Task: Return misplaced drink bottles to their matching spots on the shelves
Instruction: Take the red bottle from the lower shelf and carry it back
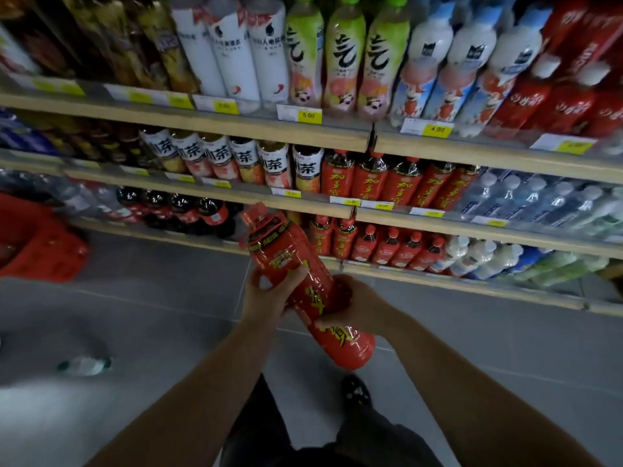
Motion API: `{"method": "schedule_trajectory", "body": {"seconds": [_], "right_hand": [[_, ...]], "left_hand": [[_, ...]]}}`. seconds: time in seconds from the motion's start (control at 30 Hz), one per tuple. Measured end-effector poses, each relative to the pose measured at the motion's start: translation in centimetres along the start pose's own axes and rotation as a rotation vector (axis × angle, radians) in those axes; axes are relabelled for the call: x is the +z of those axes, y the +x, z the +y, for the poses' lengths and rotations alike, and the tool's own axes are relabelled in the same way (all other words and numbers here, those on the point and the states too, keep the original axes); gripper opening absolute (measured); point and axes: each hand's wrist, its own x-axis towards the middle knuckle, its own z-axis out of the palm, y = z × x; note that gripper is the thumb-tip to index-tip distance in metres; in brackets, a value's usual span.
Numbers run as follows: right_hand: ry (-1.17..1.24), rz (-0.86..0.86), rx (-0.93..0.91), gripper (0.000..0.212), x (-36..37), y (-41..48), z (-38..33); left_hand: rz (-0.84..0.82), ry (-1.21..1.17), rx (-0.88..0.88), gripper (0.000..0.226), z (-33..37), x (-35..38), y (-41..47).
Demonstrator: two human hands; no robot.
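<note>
Big red bottle (300, 274) with yellow characters, in mid-air in front of the lower shelves, tilted with the cap up and to the left and the base down toward the person; not on any shelf yet.

Left grip (266, 298) wraps the middle of the bottle, thumb laid across the label; right grip (350, 308) curls round the lower body from the other side; both closed firmly on it, nothing else in either.

Just behind the cap, a bottom-shelf row of red bottles (333, 237) carries the same yellow lettering; a second row of like bottles (397, 183) stands one shelf up; the bottom shelf (438, 281) looks the likelier home by bottle size, though the frame is blurred and the label match is a judgement.

Progress: this bottle is picked up and carried to the right section; placing it remains. A clear bottle (84, 365) with green ends lies on the floor well to the left, possibly another stray; a red basket (40, 244) sits beyond it, contents unreadable.
</note>
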Motion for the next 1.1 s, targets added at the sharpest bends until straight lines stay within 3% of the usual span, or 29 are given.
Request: {"method": "schedule_trajectory", "body": {"seconds": [0.17, 0.33, 0.57, 0.7, 0.8, 0.93, 1.1], "right_hand": [[0.173, 0.099, 0.090, 0.092, 4.1, 5.5, -2.5], [0.224, 0.177, 0.157, 0.093, 6.8, 11.3, -2.6], [0.121, 0.129, 0.193, 0.097, 7.2, 17.9, 2.5], [0.050, 0.056, 0.232, 0.094, 7.4, 21.9, 6.5], [0.099, 0.035, 0.295, 0.091, 8.4, 25.7, 10.0], [0.209, 0.117, 0.366, 0.092, 10.9, 32.0, 14.8], [0.332, 0.268, 0.351, 0.082, 13.6, 39.7, 19.2]], "left_hand": [[-0.137, 0.133, -0.094, 0.097, 2.8, -4.2, 7.6], [-0.219, 0.242, -0.161, 0.090, 3.3, -6.1, 14.5], [-0.221, 0.183, -0.363, 0.112, -2.7, -7.8, 21.7], [-0.201, 0.084, -0.479, 0.085, -7.8, -8.1, 25.8], [-0.160, 0.100, -0.536, 0.087, -11.9, -8.0, 30.4], [-0.239, 0.243, -0.513, 0.094, -16.3, -7.5, 37.4], [-0.249, 0.348, -0.347, 0.108, -19.8, -7.0, 44.8]]}}
